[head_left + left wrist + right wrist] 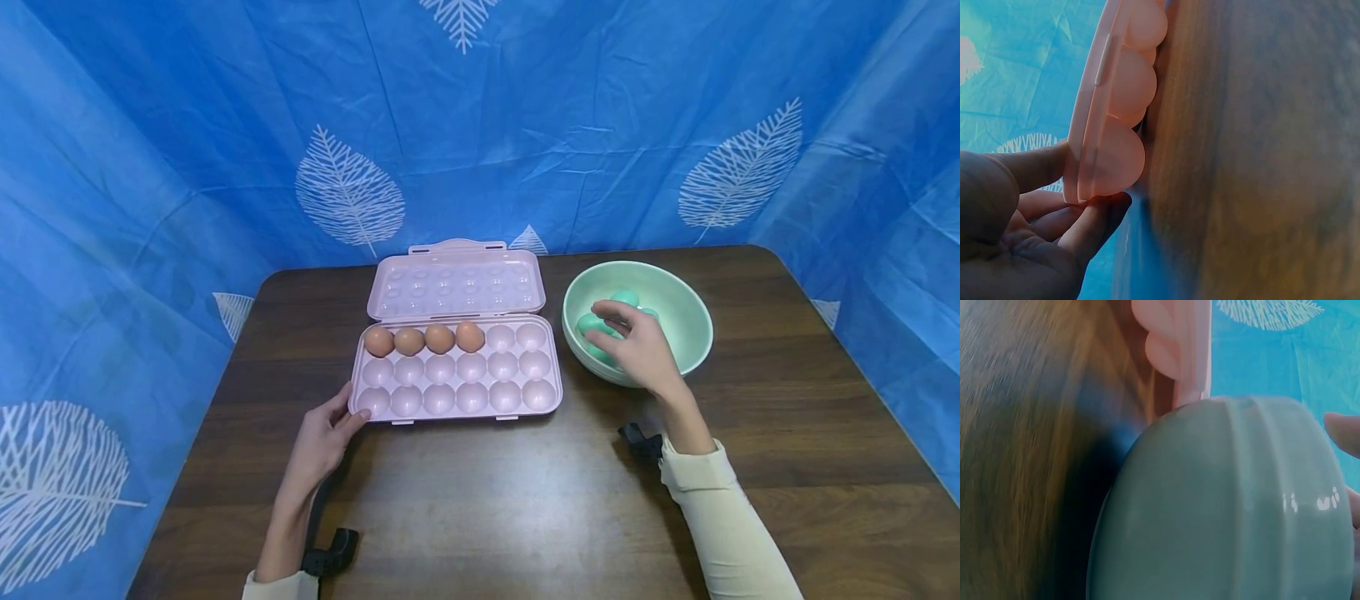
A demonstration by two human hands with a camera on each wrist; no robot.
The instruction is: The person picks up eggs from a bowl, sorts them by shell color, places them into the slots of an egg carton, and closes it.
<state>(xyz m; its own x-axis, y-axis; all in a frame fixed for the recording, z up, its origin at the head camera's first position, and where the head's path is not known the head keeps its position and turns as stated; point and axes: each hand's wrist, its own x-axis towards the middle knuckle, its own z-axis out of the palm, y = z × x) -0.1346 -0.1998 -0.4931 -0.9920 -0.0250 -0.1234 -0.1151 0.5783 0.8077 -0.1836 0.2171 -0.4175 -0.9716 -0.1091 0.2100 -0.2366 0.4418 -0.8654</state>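
Observation:
A pink plastic egg tray (457,367) lies with its lid (457,287) folded back. Several brown eggs (439,338) stand in its far row, from the left end. My left hand (322,437) grips the near left corner of the tray; the left wrist view shows the thumb at the rim and fingers beneath the cups (1124,159). Over the left half of a light green bowl (686,325) is my right hand (641,350), its thumb and fingers apart and nothing seen between them. Green eggs (625,297) lie in the bowl, partly hidden by that hand.
Both things stand on a dark wooden table (480,508), the bowl close to the tray's right side. Behind the table hangs a blue curtain (525,125) with white leaf prints. Black wrist cameras (333,552) are strapped below both hands.

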